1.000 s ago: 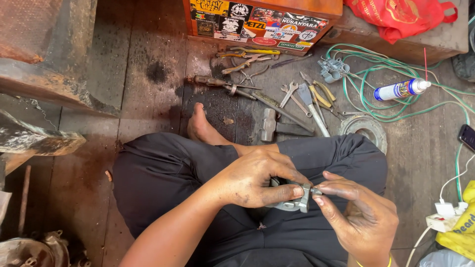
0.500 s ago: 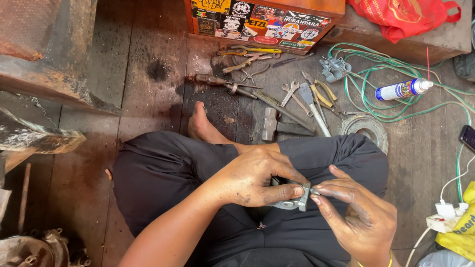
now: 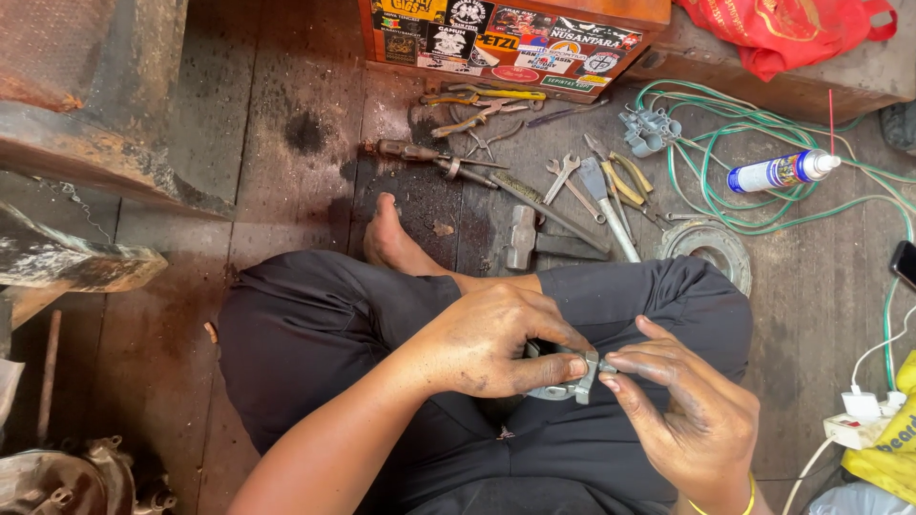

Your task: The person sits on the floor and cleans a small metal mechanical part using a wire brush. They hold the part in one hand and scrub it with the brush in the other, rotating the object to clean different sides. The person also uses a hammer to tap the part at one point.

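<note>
Held part: small grey cast-metal bracket-shaped part (image 3: 569,383), over the person's lap, between both hands, above the black trousers (image 3: 324,334).
Left hand: grease-darkened left hand (image 3: 491,341), fingers curled round the grey part, thumb pressed along its upper edge; grasping it.
Right hand: right hand (image 3: 682,405) with a yellow band at the wrist; thumb and forefinger pinched on a small piece at the part's right end, other fingers loose.
Labelled box: orange box (image 3: 515,38) at top centre, its front face covered with many-coloured stickers, rectangular and round.
Spray can: white cylinder with blue label band and thin red straw (image 3: 782,172), lying on its side at upper right, on the cable.
Bags: red plastic bag (image 3: 782,33) at top right; yellow printed bag (image 3: 892,443) at right edge.
Cable: green wire in loose coils (image 3: 725,143) around a grey multi-pin connector (image 3: 649,129).
Tools: rusty steel hammer (image 3: 523,238), open-ended spanners (image 3: 563,176), yellow-handled pliers (image 3: 625,176), dark screwdriver (image 3: 420,157), spread on the floor beyond the knees.
Ring: flat grey metal ring (image 3: 706,248), beside the right knee.
Floor: worn brown wooden planks (image 3: 286,191), oil-stained.
Left side: rusted, flaking metal beams (image 3: 76,153).
Foot: bare foot (image 3: 386,238), resting on the planks.
</note>
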